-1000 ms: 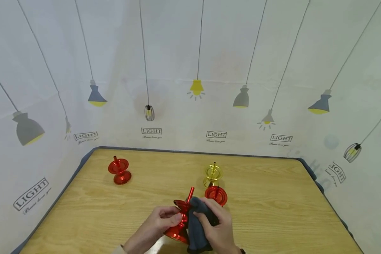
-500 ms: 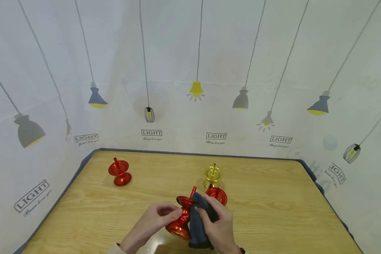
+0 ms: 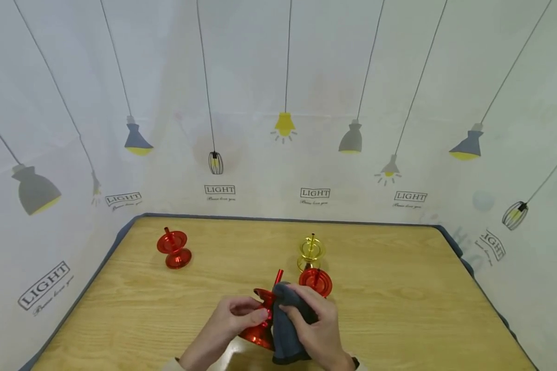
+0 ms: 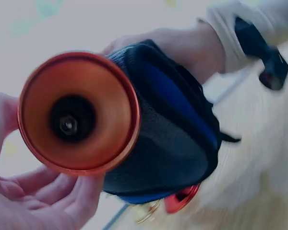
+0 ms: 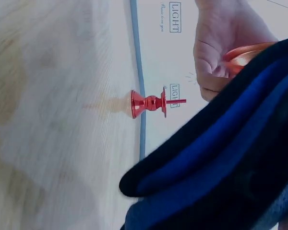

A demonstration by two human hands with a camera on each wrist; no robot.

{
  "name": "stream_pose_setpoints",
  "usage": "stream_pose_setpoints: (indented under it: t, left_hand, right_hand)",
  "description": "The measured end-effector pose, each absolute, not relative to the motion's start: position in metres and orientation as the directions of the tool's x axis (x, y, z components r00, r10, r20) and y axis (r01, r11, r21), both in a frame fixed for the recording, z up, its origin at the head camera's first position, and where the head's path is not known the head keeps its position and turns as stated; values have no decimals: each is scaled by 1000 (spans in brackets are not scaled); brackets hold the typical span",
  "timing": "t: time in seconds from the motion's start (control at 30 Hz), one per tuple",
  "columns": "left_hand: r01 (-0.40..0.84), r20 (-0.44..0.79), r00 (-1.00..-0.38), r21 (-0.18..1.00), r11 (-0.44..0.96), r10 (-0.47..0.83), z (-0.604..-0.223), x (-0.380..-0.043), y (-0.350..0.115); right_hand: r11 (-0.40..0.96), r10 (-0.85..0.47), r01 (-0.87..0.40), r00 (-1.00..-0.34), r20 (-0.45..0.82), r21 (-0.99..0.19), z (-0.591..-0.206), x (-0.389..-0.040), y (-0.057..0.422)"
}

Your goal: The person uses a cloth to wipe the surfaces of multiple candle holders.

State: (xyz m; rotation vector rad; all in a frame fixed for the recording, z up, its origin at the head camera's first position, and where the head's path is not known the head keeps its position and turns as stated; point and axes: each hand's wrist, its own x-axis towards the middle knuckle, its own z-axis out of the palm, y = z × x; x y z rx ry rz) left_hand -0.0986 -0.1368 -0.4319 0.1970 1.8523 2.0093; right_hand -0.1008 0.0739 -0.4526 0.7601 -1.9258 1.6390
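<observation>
My left hand [image 3: 227, 324] grips a shiny red candlestick [image 3: 257, 335] by its stem, tilted above the table near the front. Its hollow base [image 4: 120, 115] faces the left wrist camera. In my right hand [image 3: 317, 330] is a folded dark blue cloth [image 3: 285, 330], pinched between thumb and fingers and pressed against the candlestick's right side. The cloth covers part of the dish and stem. In the right wrist view the cloth [image 5: 221, 143] fills the lower right and hides most of the candlestick.
A second red candlestick [image 3: 174, 250] stands at the back left. Just beyond my right hand stands another red one [image 3: 315, 282], partly hidden, with a gold candlestick [image 3: 311, 250] behind it. A white lamp-printed sheet [image 3: 260, 170] walls the wooden table [image 3: 399, 293] at back and sides.
The candlestick has shifted and tilted slightly between my hands, with the cloth moving a little along it. Both hands keep their hold. The head view has shifted slightly.
</observation>
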Motion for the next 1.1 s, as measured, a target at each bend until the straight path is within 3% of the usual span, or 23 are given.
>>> stream_pose_setpoints:
  t: [0.17, 0.3, 0.4, 0.6, 0.67, 0.77, 0.9, 1.0, 1.1]
  left_hand:
    - [-306, -73, -799, 904, -299, 598, -437, -96, -137]
    - [-329, -9, -747, 874, -358, 665, -439, -96, -135]
    - [-265, -45, -783, 926, -268, 620, -435, -95, -136]
    - [-113, -168, -930, 977, 179, 327, -425, -93, -129]
    - [-106, -163, -939, 975, 194, 302, -425, -93, -127]
    - [-141, -159, -927, 987, 78, 341, -428, -93, -130]
    - [-238, -120, -857, 955, -178, 501, -434, -91, -138]
    - [-281, -66, -826, 909, -307, 560, -434, -89, -140]
    - [-217, -26, -879, 910, -352, 476, -430, -86, -137]
  right_hand:
    - [49, -52, -652, -758, 650, -757, -453, -99, 75]
    - [40, -36, -623, -782, 622, -781, -453, -100, 76]
    - [82, -52, -631, -776, 629, -772, -452, -102, 77]
    - [172, -105, -705, -708, 698, -688, -452, -104, 81]
    - [190, -118, -729, -681, 722, -657, -453, -104, 81]
    - [191, -134, -749, -661, 739, -635, -453, -102, 81]
    - [111, -134, -741, -672, 729, -662, -451, -100, 81]
    - [54, -94, -687, -726, 681, -725, -450, -98, 83]
    - [31, -25, -574, -819, 573, -818, -445, -95, 86]
